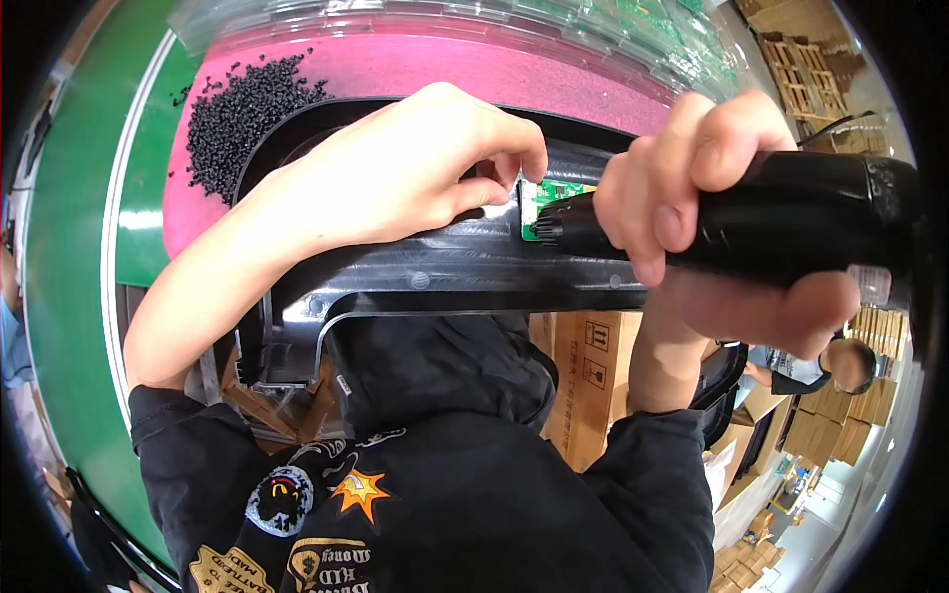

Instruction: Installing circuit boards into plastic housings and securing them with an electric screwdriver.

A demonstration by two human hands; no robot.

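Observation:
A long black plastic housing [455,265] lies across the work surface in front of me. Set in its channel is a small green circuit board [565,188] with a white connector along its left side. My right hand [682,183] grips a thick black power screwdriver [801,222], its ribbed nose pointing left over the board. From the left, my left hand [430,163] reaches over the housing, thumb and fingers bent toward each other at the board's left edge. What those fingertips pinch, if anything, is too small to tell.
A heap of tiny black pieces [247,124] sits on the pink mat [386,64] at the far left. Clear plastic trays [554,32] line the back. Below the housing stands a cardboard box [593,376]. Another person [791,368] is at the right, near stacked cartons [830,420].

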